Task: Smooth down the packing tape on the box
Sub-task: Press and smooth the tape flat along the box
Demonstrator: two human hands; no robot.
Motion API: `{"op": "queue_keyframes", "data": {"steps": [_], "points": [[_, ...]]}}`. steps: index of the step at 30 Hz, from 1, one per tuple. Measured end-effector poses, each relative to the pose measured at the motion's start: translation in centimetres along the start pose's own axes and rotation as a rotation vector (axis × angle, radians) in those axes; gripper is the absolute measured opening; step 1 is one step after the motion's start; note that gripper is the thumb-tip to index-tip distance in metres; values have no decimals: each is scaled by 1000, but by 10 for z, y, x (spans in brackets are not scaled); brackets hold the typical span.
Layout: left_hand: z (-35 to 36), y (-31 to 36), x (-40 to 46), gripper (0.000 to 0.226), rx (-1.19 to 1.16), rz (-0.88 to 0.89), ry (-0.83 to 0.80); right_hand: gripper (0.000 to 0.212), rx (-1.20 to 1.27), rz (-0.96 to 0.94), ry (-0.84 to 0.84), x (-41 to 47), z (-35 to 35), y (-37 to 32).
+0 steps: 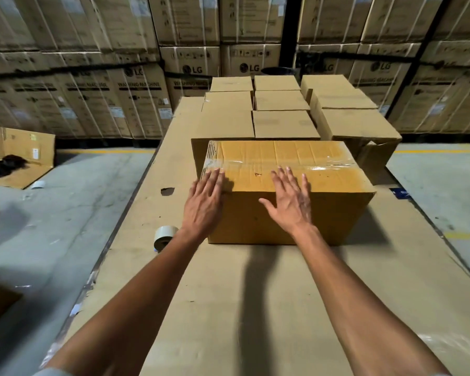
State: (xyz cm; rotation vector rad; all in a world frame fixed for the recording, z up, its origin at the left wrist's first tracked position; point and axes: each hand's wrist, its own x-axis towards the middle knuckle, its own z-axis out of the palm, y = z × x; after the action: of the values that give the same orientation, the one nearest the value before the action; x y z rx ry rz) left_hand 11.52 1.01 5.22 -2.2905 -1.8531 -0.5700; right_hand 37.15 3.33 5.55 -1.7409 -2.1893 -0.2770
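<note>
Two flat palms: your left hand (205,202) and right hand (291,198) reach the near top edge of the box (291,213) at mid-table, fingers spread wide, holding nothing, just short of the clear packing tape (282,164) running left to right across the top. By my reading the smoothing stroke is only beginning; next, slide forward onto the strip and press outward toward both ends, where it looks wrinkled. Tape roll (164,237) sits near left, stacked cartons (280,123) crowd the far side; neither blocks you.

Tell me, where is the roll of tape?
The roll of tape stands on the cardboard-covered table, just left of the left hand's wrist, near the box's lower left corner.
</note>
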Motion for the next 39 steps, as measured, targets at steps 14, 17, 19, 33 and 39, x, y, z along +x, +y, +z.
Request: {"op": "queue_keyframes", "data": {"steps": [14, 17, 19, 33, 39], "points": [[33, 33, 46, 93, 121, 158, -124, 97, -110, 158, -10, 18, 37, 45], [33, 35, 64, 92, 107, 148, -186, 101, -108, 153, -62, 38, 40, 52], [35, 37, 68, 92, 99, 141, -200, 101, -113, 152, -73, 43, 41, 56], [39, -25, -14, 84, 15, 182, -89, 72, 86, -49, 114, -15, 54, -34], [50, -113, -84, 70, 32, -58, -248, 41, 261, -125, -73, -30, 87, -121]]}}
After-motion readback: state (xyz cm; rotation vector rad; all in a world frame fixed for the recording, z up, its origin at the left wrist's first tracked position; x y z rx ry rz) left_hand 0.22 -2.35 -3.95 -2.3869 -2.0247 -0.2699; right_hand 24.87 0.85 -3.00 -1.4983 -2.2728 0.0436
